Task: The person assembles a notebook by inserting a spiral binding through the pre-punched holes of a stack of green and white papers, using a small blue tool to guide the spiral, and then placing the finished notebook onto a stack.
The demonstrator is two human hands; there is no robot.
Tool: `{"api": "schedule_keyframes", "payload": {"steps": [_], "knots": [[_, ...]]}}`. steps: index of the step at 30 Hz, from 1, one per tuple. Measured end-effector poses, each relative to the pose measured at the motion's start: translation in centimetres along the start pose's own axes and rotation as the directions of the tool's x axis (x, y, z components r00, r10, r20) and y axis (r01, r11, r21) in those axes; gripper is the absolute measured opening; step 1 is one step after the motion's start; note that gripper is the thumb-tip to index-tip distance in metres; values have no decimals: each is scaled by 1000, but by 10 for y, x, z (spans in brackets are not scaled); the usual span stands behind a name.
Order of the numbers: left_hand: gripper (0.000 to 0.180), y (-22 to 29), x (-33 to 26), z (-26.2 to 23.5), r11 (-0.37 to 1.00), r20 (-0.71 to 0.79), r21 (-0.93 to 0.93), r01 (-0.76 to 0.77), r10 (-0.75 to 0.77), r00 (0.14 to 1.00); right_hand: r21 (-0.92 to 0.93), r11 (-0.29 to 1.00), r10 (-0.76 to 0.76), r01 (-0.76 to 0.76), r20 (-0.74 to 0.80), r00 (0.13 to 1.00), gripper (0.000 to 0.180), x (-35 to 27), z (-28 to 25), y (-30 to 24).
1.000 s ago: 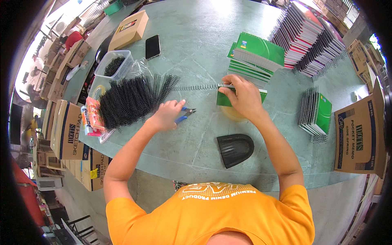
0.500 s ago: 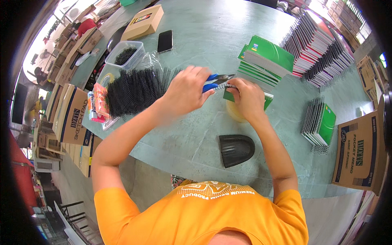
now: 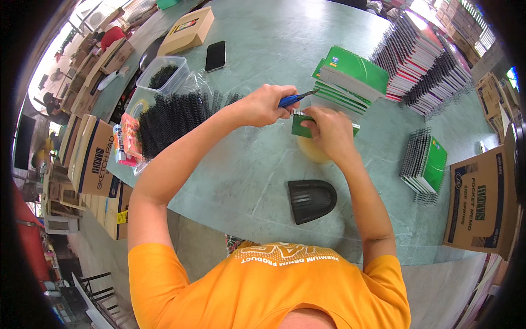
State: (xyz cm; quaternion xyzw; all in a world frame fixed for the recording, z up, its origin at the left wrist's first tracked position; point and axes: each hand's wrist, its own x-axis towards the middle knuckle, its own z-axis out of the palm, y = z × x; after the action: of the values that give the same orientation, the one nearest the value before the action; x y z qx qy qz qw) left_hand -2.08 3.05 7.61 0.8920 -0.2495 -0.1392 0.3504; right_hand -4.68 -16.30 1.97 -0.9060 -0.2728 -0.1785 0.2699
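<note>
My left hand (image 3: pixel 263 105) grips blue-handled pliers (image 3: pixel 294 98) whose tip reaches the top edge of a small green notebook (image 3: pixel 300 127). My right hand (image 3: pixel 330 131) presses down on that notebook and covers most of it. The notebook lies on the green table (image 3: pixel 246 181) over a round yellowish object (image 3: pixel 312 152). A heap of black spiral binding coils (image 3: pixel 175 118) lies left of my left forearm.
Green notebooks are stacked (image 3: pixel 350 74) behind my hands, spiral-bound stacks (image 3: pixel 424 60) at the back right and another stack (image 3: pixel 424 164) on the right. A black domed object (image 3: pixel 311 200) sits near the front edge. A phone (image 3: pixel 215 56), a clear tub (image 3: pixel 162 77) and cardboard boxes (image 3: pixel 481 203) stand around.
My left hand left the coil heap, carried the pliers to the right and brought them to the notebook's edge. The loose coil beside the notebook is no longer visible.
</note>
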Motion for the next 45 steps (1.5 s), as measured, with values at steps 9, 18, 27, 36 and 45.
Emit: {"api": "schedule_keyframes", "payload": {"steps": [9,18,27,36,45], "knots": [[30,10,-8,9,923,-273,379,-63,177,946,27,999,40,-37,-142,989,18,1,11,-1],[31,38,-24,-12,750,117,647,140,-279,953,42,997,77,-71,-171,982,20,2,11,-6],[32,67,-11,-23,646,165,753,123,-366,916,45,983,185,-180,-153,971,19,2,12,-9],[30,85,1,-22,617,205,780,99,-403,892,48,973,230,-225,-151,961,19,2,10,-9],[19,57,-6,-15,532,168,847,-4,-261,951,-47,986,153,-160,-123,981,18,3,10,-6]]}}
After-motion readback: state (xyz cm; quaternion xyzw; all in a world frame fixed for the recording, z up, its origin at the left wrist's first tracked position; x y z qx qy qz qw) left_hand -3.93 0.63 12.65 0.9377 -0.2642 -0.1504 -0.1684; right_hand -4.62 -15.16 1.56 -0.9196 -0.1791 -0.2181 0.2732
